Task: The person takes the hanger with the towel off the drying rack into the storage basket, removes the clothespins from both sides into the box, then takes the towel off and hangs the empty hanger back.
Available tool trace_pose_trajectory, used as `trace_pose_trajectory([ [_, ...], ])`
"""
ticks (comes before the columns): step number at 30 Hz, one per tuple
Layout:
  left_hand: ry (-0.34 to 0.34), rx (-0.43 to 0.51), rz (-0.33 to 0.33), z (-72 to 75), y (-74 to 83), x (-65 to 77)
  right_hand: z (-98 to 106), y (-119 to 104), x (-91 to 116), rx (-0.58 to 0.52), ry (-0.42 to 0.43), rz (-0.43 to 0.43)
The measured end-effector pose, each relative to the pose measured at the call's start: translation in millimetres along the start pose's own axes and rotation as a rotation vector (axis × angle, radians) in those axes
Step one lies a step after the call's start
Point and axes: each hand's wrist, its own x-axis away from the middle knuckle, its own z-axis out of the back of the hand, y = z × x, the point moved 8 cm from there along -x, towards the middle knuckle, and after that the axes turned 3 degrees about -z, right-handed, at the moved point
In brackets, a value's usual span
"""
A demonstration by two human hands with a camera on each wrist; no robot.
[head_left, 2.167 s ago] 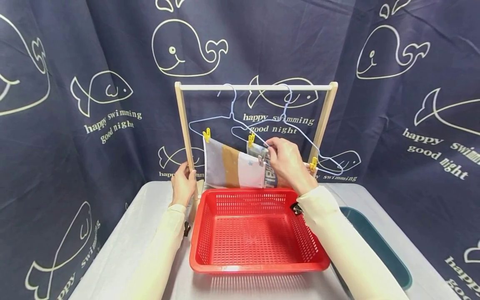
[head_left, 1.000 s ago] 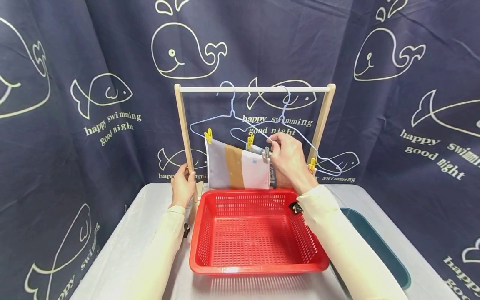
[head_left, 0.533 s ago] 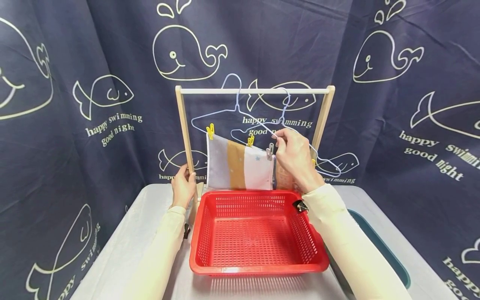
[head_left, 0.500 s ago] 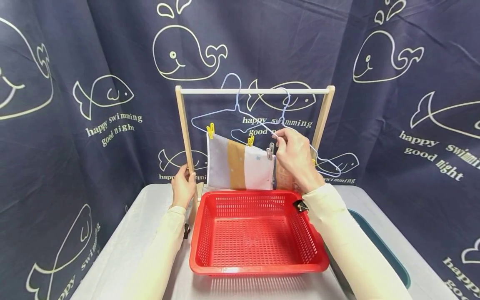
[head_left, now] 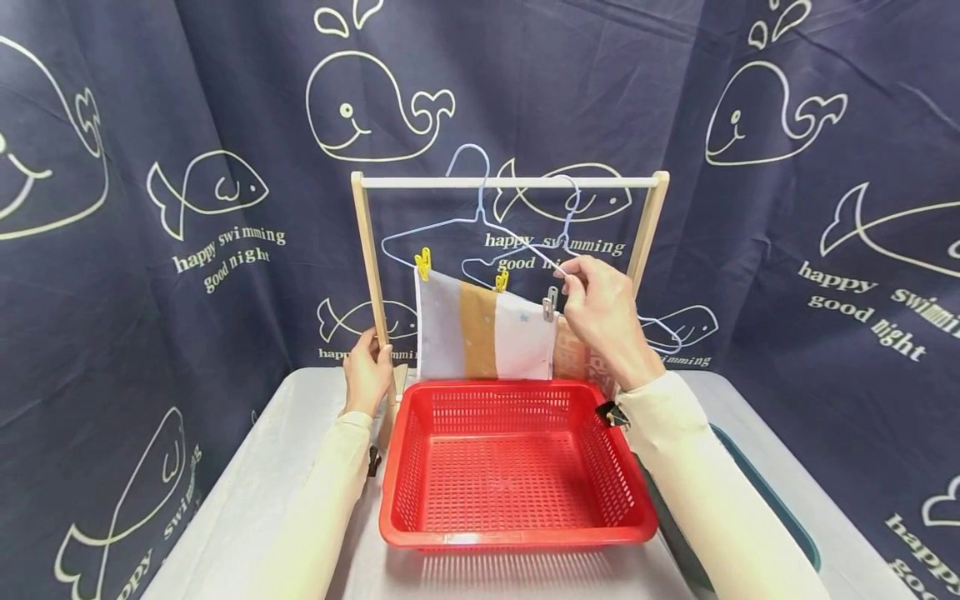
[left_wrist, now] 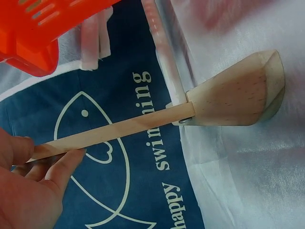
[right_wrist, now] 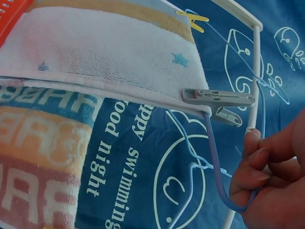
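A pale blue wire hanger carries a striped white, orange and lavender towel, clipped by a yellow peg and a grey peg. My right hand grips the hanger's right end, just right of the grey peg; its fingers curl round the wire. The hanger's hook stands raised above the white bar of the wooden rack. My left hand grips the rack's left post low down. A second hanger hangs on the bar with an orange lettered towel behind.
A red slatted basket sits on the grey table in front of the rack. A teal bin lies at the right, partly behind my right sleeve. The post's wooden foot rests on the table. A dark whale-print curtain hangs behind.
My right hand has lifted the front hanger and shifted it right with its towel; the hook has risen from the bar to above it. The left hand has stayed on the post.
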Motion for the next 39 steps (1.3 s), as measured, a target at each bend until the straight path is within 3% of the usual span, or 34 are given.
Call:
trace_pose_trajectory([
  [28, 0.0, -0.02, -0.009, 0.9, 0.2, 0.5, 66, -6, 16, -0.004, 0.084, -0.024],
  [39, -0.009, -0.008, 0.002, 1.6, 0.6, -1.8, 84, 3, 31, -0.012, 0.05, -0.089],
])
